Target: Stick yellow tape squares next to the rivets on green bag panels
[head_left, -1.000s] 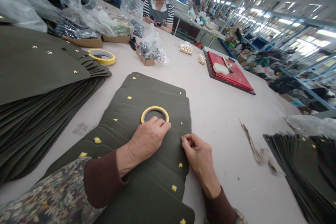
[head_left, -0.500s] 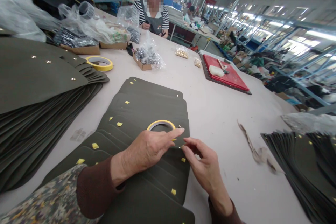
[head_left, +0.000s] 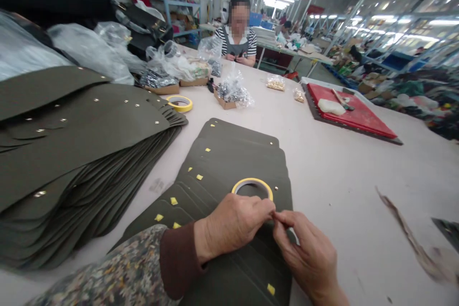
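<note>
My left hand (head_left: 234,222) is closed around the near side of a roll of yellow tape (head_left: 253,181), whose far rim shows above the knuckles. The fingertips of my right hand (head_left: 308,251) are pinched together and meet those of the left. What sits in that pinch is too small to make out. Beneath both hands lie overlapping dark olive panels (head_left: 240,153), fanned toward me. Small yellow tape pieces (head_left: 200,177) dot their left side, and a metal stud (head_left: 276,188) shows near the right edge.
At left lies a thick stack of olive pieces with metal studs (head_left: 107,119), beside another yellow tape roll (head_left: 179,103). Bagged hardware (head_left: 231,91) stands farther back. A red board (head_left: 351,110) with a hammer lies at right. Across the table sits a person (head_left: 238,33).
My fingertips have come together from slightly apart, and my left index finger has folded in from pointing outward. The camera view has swung left, so the scene sits farther right.
</note>
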